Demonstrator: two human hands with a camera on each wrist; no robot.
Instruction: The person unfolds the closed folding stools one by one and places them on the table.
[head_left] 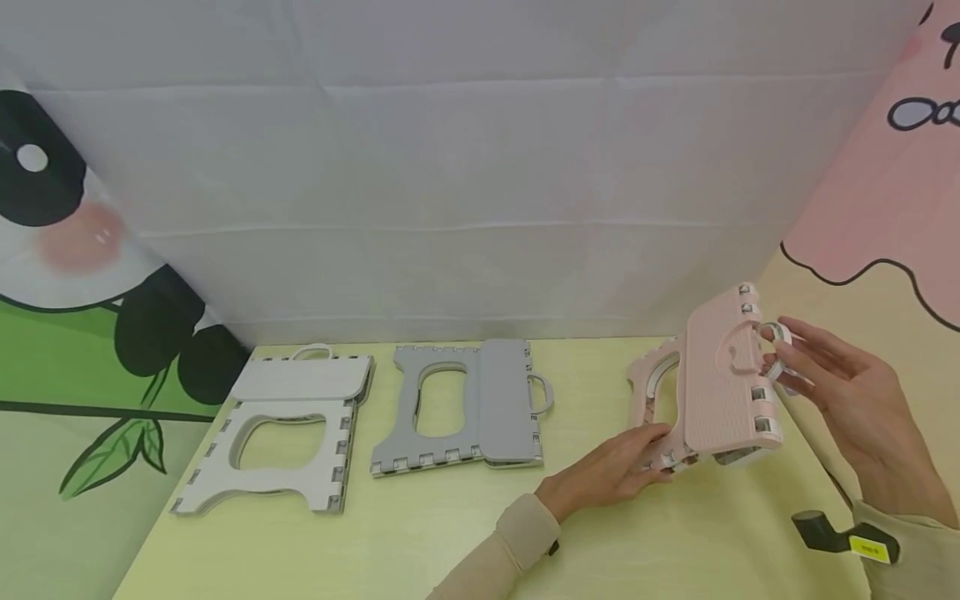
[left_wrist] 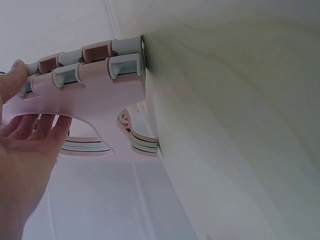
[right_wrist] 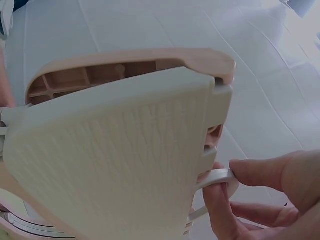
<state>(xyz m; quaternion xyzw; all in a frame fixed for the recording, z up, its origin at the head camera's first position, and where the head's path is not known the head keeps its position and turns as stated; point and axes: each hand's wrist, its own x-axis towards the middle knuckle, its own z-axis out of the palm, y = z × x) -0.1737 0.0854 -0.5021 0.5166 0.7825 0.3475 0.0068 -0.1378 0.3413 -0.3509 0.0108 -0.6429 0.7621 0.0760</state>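
Three folding stools: two grey (head_left: 281, 433) (head_left: 465, 408) lie flat, one pink stool (head_left: 720, 383) steadied by the open left hand (head_left: 615, 471), its handle (head_left: 780, 354) pinched by the right hand (head_left: 847, 392).

The pink folding stool (right_wrist: 115, 150) runs off the right wrist view's left and bottom edges, and its white handle (right_wrist: 217, 177) is partly covered by the right hand (right_wrist: 270, 200). In the head view the left hand's fingertips (head_left: 660, 433) slip under the stool, and the label on the black-and-yellow object (head_left: 847, 533) is too small to read.

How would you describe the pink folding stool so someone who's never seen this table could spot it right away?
Start at the yellow-green table in front of the white backdrop, where three folded plastic stools sit in a row. Go to the right end, between the left hand and right hand. The pink stool is there, lifted on edge by its white handle, while the two grey stools lie flat.
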